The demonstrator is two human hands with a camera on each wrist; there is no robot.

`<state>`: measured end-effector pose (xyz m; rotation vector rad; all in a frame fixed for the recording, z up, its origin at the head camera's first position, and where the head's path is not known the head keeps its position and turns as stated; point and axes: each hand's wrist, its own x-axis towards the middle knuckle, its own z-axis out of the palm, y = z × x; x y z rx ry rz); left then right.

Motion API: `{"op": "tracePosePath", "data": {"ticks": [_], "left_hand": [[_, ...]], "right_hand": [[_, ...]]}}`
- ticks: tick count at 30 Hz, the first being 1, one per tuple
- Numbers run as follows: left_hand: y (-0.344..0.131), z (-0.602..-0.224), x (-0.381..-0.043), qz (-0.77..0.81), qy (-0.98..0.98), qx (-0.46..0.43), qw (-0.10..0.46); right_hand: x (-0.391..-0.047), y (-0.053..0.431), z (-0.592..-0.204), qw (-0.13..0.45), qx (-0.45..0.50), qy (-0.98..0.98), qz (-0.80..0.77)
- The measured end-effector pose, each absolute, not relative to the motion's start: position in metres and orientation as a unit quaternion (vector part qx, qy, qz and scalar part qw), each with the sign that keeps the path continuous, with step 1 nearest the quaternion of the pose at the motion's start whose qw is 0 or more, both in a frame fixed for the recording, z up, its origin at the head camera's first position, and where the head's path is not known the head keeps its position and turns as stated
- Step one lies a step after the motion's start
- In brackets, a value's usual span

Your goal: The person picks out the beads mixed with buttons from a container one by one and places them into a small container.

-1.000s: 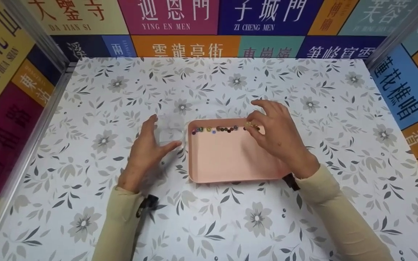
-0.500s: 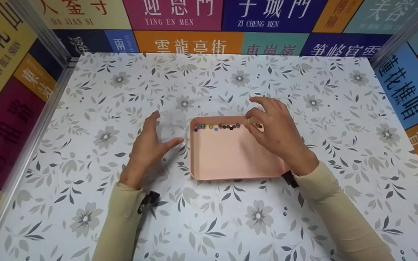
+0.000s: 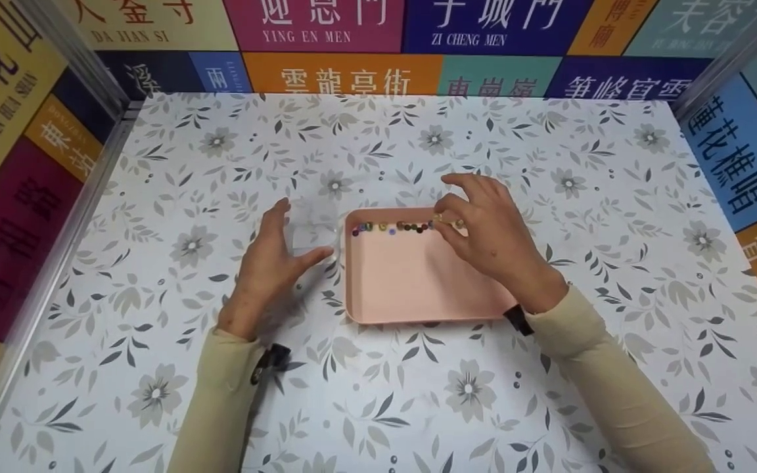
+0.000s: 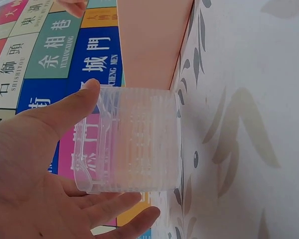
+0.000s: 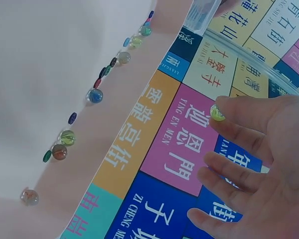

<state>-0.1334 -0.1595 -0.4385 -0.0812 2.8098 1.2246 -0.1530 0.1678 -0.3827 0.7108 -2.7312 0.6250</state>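
My right hand is above the right part of a pink tray, pinching a yellow-green glass marble between thumb and index finger. Its other fingers are spread loosely. Along the tray's far wall lie several small glass marbles and coloured flat-looking oval pieces. Just left of the tray, a clear ribbed plastic box stands on the table. My left hand holds it from the left, thumb on one side and fingers on the other. No marbles show inside it.
The tabletop has a white floral cover. Panels with large coloured lettering rise at its back and both sides. The tray's low pink wall stands close beside the box.
My right hand has moved slightly left over the tray, with the marble still pinched. The left hand keeps its place at the box. The head view has shifted a little.
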Motion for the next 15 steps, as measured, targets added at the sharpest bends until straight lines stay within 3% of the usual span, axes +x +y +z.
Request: {"op": "tracePosePath", "data": {"ticks": [15], "left_hand": [[-0.1591,-0.4386,-0.1331,0.394,0.918,-0.027,0.039]], "right_hand": [[-0.1563,0.1631,-0.3842,0.125,0.260,-0.933,0.217]]}}
